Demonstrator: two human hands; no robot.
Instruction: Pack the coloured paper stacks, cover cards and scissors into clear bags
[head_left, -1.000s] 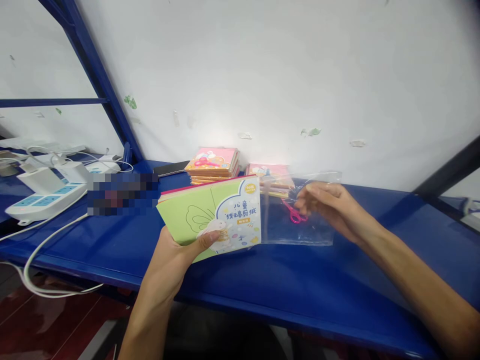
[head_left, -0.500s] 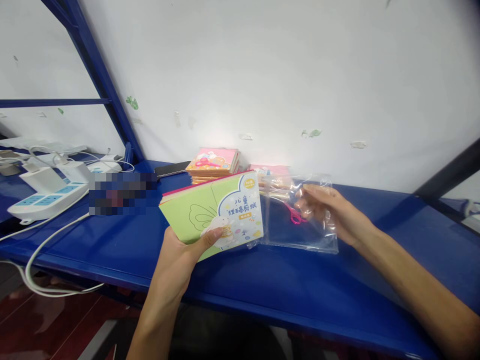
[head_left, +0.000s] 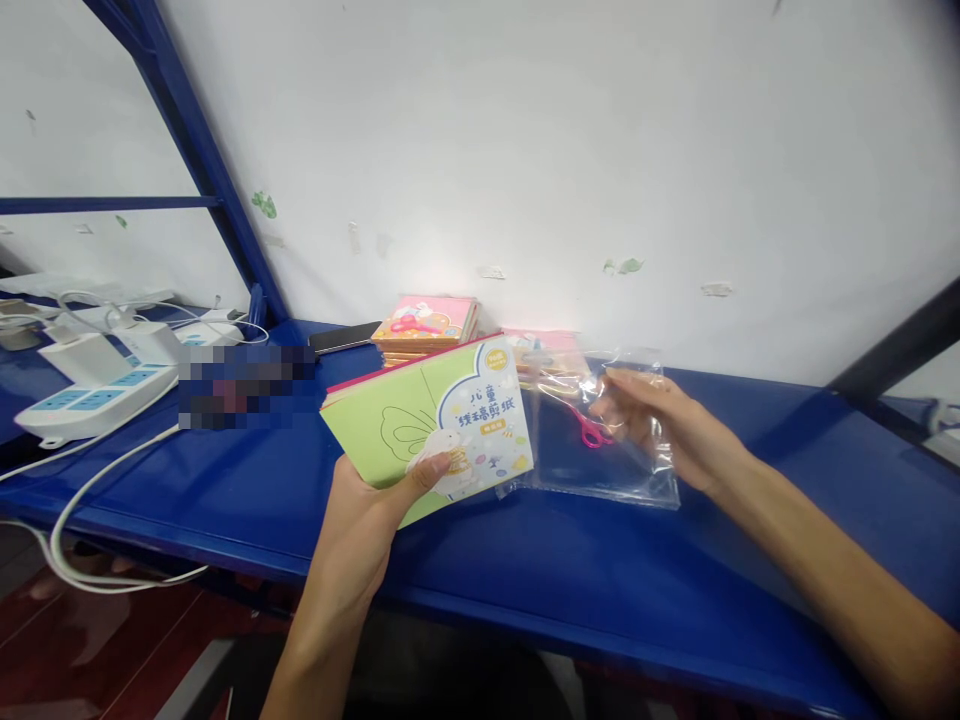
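My left hand (head_left: 375,510) is closed on a pad of coloured craft paper (head_left: 375,420), thumb across its front. The pad has a light green sheet with a butterfly line drawing and a white printed cover flap. My right hand (head_left: 645,410) pinches a clear plastic bag (head_left: 600,480), whose left edge meets the pad's right side; whether the pad's edge is inside I cannot tell. Pink scissors (head_left: 592,430) show through the bag near my right fingertips; whether they lie in it or behind it is unclear.
Behind the pad, a stack of pink-and-orange packs (head_left: 427,325) stands on the blue table (head_left: 600,590) by the wall. Another pink pile (head_left: 544,340) is partly hidden by the bag. A white power strip (head_left: 97,400) with plugs and cables, and a dark flat object (head_left: 345,338), lie left.
The pad has shifted slightly to the right, towards the bag, with my left hand. My right hand and the bag have hardly moved.
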